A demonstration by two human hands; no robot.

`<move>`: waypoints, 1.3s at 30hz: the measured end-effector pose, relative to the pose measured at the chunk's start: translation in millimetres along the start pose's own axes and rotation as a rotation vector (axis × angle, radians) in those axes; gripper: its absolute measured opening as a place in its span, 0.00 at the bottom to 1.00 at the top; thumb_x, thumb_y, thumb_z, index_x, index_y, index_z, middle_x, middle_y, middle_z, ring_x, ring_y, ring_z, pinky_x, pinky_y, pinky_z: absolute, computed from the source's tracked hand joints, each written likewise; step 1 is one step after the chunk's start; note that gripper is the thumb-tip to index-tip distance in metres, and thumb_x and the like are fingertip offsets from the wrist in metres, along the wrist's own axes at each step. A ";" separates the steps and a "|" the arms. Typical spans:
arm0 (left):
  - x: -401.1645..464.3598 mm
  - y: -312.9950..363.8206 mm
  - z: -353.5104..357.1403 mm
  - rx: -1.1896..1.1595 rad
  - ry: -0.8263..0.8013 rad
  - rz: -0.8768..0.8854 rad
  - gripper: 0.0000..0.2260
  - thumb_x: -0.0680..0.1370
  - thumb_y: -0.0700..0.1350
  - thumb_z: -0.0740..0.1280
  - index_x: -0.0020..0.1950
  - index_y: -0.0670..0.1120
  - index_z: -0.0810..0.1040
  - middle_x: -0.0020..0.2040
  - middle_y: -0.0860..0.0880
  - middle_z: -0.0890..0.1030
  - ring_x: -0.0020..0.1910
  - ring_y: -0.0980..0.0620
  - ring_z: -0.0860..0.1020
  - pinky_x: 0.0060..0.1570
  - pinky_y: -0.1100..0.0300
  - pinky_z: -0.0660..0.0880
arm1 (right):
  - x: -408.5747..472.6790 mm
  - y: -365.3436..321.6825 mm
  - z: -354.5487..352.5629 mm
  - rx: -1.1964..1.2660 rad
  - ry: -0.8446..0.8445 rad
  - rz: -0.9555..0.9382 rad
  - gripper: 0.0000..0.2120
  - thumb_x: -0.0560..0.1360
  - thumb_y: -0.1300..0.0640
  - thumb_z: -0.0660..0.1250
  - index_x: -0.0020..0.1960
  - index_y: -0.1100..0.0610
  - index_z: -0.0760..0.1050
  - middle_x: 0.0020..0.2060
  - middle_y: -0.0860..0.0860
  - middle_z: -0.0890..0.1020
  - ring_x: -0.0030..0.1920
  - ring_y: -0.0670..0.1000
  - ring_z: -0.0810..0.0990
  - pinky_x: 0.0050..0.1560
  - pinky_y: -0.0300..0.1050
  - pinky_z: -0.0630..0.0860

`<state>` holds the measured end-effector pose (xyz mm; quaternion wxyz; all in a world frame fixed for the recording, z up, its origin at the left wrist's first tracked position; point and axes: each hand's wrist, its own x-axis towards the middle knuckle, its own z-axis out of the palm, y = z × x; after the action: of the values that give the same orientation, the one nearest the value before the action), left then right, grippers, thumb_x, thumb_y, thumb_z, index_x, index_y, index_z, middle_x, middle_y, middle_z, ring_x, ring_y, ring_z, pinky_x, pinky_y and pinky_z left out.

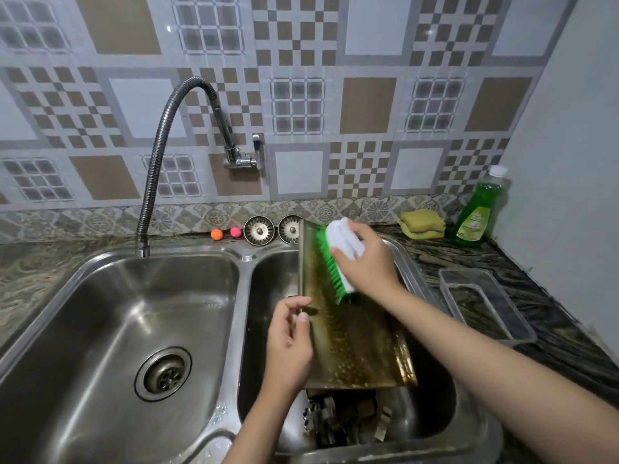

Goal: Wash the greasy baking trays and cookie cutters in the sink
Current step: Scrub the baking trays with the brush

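Setting: a patterned tile wall is backing a dark stone counter and a steel double sink, with a flexible tap arching over the left basin.
Baking tray: a greasy, brown-spotted baking tray is leaning tilted in the right basin, its far end resting up near the sink's back rim.
Right hand: the right hand is clasping a white scrub brush, pressing its green bristles onto the tray's upper part.
Left hand: the left hand is pinching the tray's left edge between thumb and fingers, steadying it.
Cookie cutters: metal cookie cutters are lying heaped at the bottom of the right basin, under the tray's near end.
Counter: a green dish soap bottle is standing in the corner beside yellow sponges; a clear plastic container is sitting right of the sink.
Back ledge: two sink strainers are propped beside an orange ball and a pink ball.
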<state>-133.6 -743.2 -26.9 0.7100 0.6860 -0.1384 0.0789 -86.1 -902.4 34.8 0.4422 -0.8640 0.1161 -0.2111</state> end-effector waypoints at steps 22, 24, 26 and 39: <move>23.7 -2.6 -24.5 -0.002 -0.002 -0.007 0.09 0.74 0.42 0.59 0.50 0.50 0.77 0.41 0.49 0.75 0.35 0.59 0.69 0.37 0.70 0.68 | -17.0 26.4 -2.6 0.037 0.049 -0.003 0.29 0.71 0.52 0.72 0.70 0.49 0.69 0.55 0.47 0.78 0.52 0.47 0.77 0.51 0.42 0.76; 21.3 0.6 -20.0 -0.003 -0.062 0.022 0.09 0.75 0.42 0.59 0.51 0.50 0.76 0.40 0.47 0.74 0.36 0.56 0.69 0.37 0.69 0.68 | 14.0 29.6 -12.4 0.002 0.113 0.079 0.28 0.72 0.50 0.71 0.70 0.51 0.68 0.55 0.50 0.78 0.50 0.51 0.78 0.49 0.51 0.80; 25.5 3.2 -17.1 -0.010 -0.076 0.033 0.09 0.75 0.42 0.60 0.51 0.50 0.76 0.39 0.46 0.72 0.35 0.56 0.68 0.36 0.69 0.67 | 17.6 31.9 -12.0 0.019 0.112 0.081 0.28 0.72 0.51 0.71 0.69 0.51 0.68 0.55 0.49 0.77 0.50 0.51 0.77 0.49 0.52 0.80; 53.7 -19.9 -30.3 -0.016 0.165 -0.043 0.10 0.78 0.35 0.60 0.51 0.49 0.75 0.35 0.51 0.70 0.29 0.64 0.66 0.33 0.72 0.64 | -32.1 60.0 -67.0 0.257 -0.034 -0.075 0.23 0.73 0.51 0.71 0.63 0.33 0.71 0.64 0.42 0.76 0.63 0.50 0.76 0.62 0.56 0.75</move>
<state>-73.9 -718.1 -30.1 0.7260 0.6742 -0.0652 0.1186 -146.6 -972.8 12.4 0.5430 -0.8073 0.0482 -0.2258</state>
